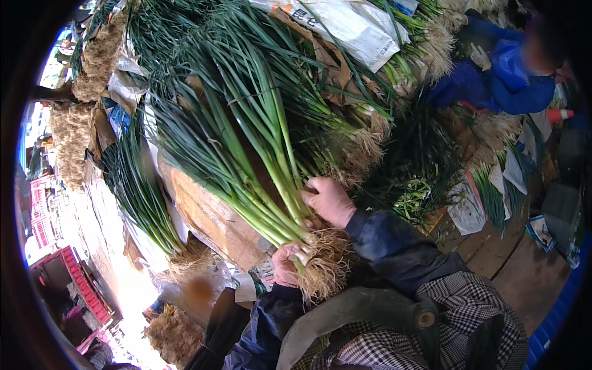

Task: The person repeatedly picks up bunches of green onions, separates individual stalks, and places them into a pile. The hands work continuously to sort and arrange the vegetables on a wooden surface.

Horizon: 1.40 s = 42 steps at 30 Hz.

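Note:
A bunch of green onions [259, 199] with long green leaves lies across a larger leafy pile, its bushy pale roots [326, 263] towards me. My left hand [286, 266] grips the stalk bases at the lower left of the roots, thumb on top. On the right side of the same bunch, my right hand [329, 201] is closed around stalks just above the roots; its fingertips are partly hidden. Beyond it, more green onions with roots [365, 143] lie in the pile. A separate bunch [143, 185] rests at the left on pale sheeting.
A white printed sack [342, 27] covers part of the pile. A person in blue [508, 74] sits at the upper right. Leaf trimmings [414, 199] lie right of my hands. Brown paper [212, 212] is under the bunch, and root clumps [175, 335] stand lower left.

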### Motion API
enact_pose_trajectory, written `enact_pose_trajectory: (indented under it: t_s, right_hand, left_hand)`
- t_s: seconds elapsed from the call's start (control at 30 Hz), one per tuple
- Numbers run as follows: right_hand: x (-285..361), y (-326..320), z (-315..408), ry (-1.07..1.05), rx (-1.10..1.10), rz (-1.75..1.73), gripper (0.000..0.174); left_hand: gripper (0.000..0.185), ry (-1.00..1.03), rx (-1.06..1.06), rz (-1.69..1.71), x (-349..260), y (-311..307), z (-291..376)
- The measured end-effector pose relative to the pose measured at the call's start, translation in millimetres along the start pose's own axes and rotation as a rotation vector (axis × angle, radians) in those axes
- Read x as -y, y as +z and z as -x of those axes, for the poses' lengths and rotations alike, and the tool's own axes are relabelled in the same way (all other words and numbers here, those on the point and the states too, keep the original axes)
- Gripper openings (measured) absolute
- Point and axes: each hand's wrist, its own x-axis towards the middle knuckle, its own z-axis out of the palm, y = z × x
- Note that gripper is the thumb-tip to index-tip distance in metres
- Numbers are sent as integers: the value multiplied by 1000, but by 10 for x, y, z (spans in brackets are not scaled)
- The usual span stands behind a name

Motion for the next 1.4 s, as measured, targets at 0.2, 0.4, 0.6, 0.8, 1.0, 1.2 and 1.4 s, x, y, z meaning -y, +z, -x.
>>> enact_pose_trajectory:
  t_s: [0.2, 0.4, 0.6, 0.8, 1.0, 1.2, 1.4]
  right_hand:
    - [-154, -206, 358, -300, -147, 96, 40]
    - [128, -414, 185, 273, 93, -554, 39]
    - [203, -316, 118, 449, 331, -865, 14]
    - [224, -305, 44, 261, 380, -1156, 20]
    - [4, -622, 272, 18, 417, -1453, 16]
    - [-196, -1164, 522, 185, -113, -68, 20]
    - [281, -665, -125, -163, 150, 286, 44]
  left_hand:
    - [23, 235, 349, 66, -34, 169, -8]
    - [29, -108, 256, 408, -130, 313, -28]
    - [33, -130, 269, 334, -226, 576, -37]
    - [37, -212, 285, 357, -229, 613, -70]
    - [41, -59, 366, 514, -153, 659, -6]
    - [21, 166, 233, 154, -84, 400, -20]
    - [23, -165, 90, 89, 43, 291, -26]
